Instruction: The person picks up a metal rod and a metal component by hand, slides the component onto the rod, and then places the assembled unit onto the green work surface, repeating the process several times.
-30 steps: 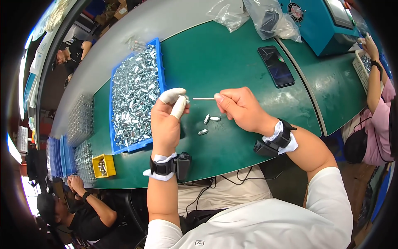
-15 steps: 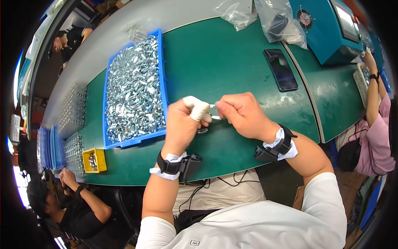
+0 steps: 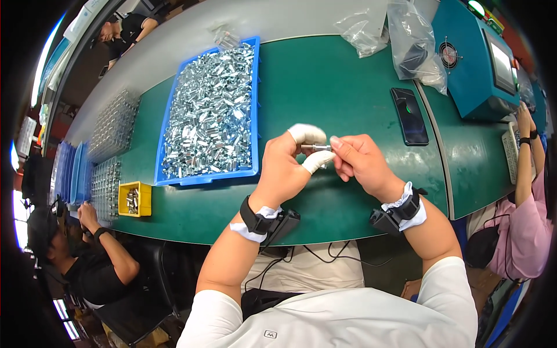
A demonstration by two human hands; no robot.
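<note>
Above the green table (image 3: 342,217), my two hands meet in front of me. My left hand (image 3: 285,168) has white coverings on its thumb and index finger. Between these fingers lies a small silver cylindrical metal part (image 3: 313,147), pointing sideways. My right hand (image 3: 366,164) pinches at the right end of that part with thumb and curled fingers, which hide its tip. Another bit of metal glints below the left thumb, too small to make out. Left of my hands, a blue tray (image 3: 256,110) is heaped with silver metal parts (image 3: 206,116).
A yellow bin (image 3: 147,200) of small parts and clear plastic racks (image 3: 114,127) stand at the left. To the right lie a phone (image 3: 409,116) and plastic bags (image 3: 404,49), near a teal machine (image 3: 464,75). Co-workers sit at both sides; another person is at far left.
My left thumb and index finger have opened out from a curled grip and now frame the metal part. My right fingers stay close to it. The whole view has shifted slightly.
</note>
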